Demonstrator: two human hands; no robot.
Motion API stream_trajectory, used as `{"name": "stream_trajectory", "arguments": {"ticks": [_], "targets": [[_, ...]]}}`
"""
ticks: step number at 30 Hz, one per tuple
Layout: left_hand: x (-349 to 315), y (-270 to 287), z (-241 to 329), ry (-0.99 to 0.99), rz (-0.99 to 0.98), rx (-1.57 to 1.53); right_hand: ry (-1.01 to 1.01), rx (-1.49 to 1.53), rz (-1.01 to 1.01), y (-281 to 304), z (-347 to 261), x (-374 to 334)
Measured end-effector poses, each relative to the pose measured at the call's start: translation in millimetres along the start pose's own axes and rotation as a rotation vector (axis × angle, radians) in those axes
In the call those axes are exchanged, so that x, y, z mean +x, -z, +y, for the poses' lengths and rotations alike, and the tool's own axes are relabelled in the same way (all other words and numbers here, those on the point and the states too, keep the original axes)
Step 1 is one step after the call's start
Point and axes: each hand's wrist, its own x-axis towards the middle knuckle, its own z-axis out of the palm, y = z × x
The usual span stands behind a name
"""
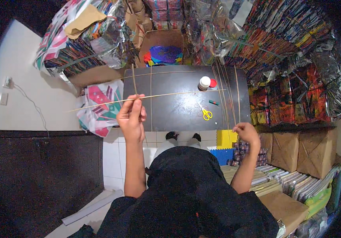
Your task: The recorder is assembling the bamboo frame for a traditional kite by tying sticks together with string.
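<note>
My left hand (131,116) is raised over the left part of a dark table (178,111) and pinches thin bamboo sticks: a long stick (170,94) running left to right and a shorter upright stick (134,79) crossing it. My right hand (245,132) is at the table's right front corner, fingers curled on the ends of several thin sticks (228,95) lying lengthwise on the table. Whether it grips them firmly is unclear.
On the table stand a white glue bottle (204,82) with a red cap (213,83) beside it, yellow-handled scissors (206,114) and a small green-red marker (213,102). Stacks of colourful kites (289,47) fill the right and back. A patterned kite (101,107) lies left of the table. Brown-wrapped bundles (309,150) sit at right.
</note>
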Motion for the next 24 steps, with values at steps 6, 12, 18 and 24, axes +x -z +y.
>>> {"name": "stream_trajectory", "arguments": {"ticks": [6, 12, 18, 24], "targets": [[-14, -24, -10, 0.09, -0.084, 0.09, 0.4, -0.087, 0.21, -61, -79, 6], [-33, -52, -19, 0.18, -0.185, 0.219, 0.699, 0.655, 0.091, -72, -195, -17], [-27, -50, -19, 0.125, -0.157, 0.31, 0.562, 0.848, -0.043, -70, -212, -37], [-20, -39, -23, 0.132, -0.199, 0.394, 0.599, 0.685, -0.096, -70, -209, -43]]}}
